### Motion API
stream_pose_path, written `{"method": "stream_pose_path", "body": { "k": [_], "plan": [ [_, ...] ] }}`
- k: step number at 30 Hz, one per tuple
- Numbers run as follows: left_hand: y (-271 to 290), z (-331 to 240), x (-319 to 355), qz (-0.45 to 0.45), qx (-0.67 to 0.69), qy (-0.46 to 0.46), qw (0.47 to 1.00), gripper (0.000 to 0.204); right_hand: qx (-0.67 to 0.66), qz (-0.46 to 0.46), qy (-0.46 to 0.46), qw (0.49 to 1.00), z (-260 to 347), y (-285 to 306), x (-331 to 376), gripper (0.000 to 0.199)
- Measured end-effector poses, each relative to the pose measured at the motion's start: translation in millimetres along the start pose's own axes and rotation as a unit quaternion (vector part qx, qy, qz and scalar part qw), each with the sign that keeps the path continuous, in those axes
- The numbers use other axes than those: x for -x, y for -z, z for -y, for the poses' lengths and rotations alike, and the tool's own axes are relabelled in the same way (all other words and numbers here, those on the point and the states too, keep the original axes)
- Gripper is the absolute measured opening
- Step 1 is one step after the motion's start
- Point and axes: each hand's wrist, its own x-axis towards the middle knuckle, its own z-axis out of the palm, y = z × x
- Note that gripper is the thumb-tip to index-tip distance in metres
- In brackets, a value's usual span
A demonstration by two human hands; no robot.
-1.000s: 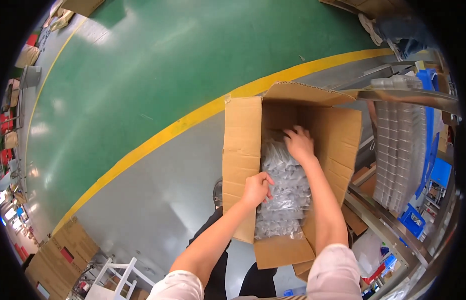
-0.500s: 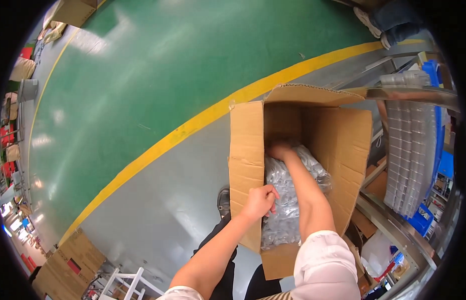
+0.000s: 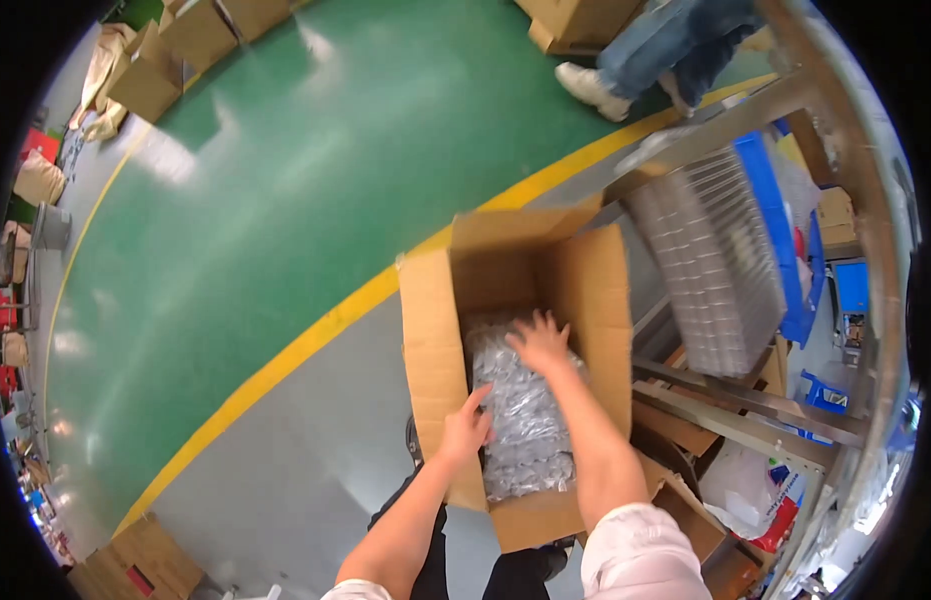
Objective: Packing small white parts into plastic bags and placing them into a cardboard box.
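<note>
An open brown cardboard box [image 3: 430,330] stands on the grey floor in front of me. Inside it lies a clear plastic bag [image 3: 520,425] of small transparent parts. My left hand [image 3: 465,428] grips the box's left wall near its front corner, thumb inside. My right hand [image 3: 538,343] reaches into the box with fingers spread, palm down on top of the plastic bag near the far end.
A metal rack [image 3: 745,420] at the right holds stacked clear plastic trays [image 3: 700,270] and a blue bin [image 3: 775,230]. A yellow line [image 3: 315,335] divides grey floor from green floor. Another person's legs [image 3: 665,50] stand at the top. Cardboard boxes [image 3: 175,40] sit at the top left.
The view has swung so the rack and another person's legs show more. My right hand has lifted from deep in the box and now lies spread on the bag; my left hand keeps its hold.
</note>
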Motion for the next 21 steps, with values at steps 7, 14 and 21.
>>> {"method": "stream_pose_path", "body": {
  "k": [7,14,21],
  "plan": [
    [47.9,-125.6,110.4,-0.085,0.171,-0.142,0.971,0.037,-0.256,-0.125,0.061,0.957,17.4,6.2,219.9,0.026],
    [62.2,-494.6,402.9,0.195,0.213,-0.702,0.652,0.078,-0.288,0.066,0.134,0.946,13.7,69.6,415.0,0.030],
    [-68.1,-447.1,610.7,-0.113,0.413,-0.741,0.517,0.081,-0.256,-0.265,0.266,0.891,-43.0,185.2,541.0,0.021]
  ]
}}
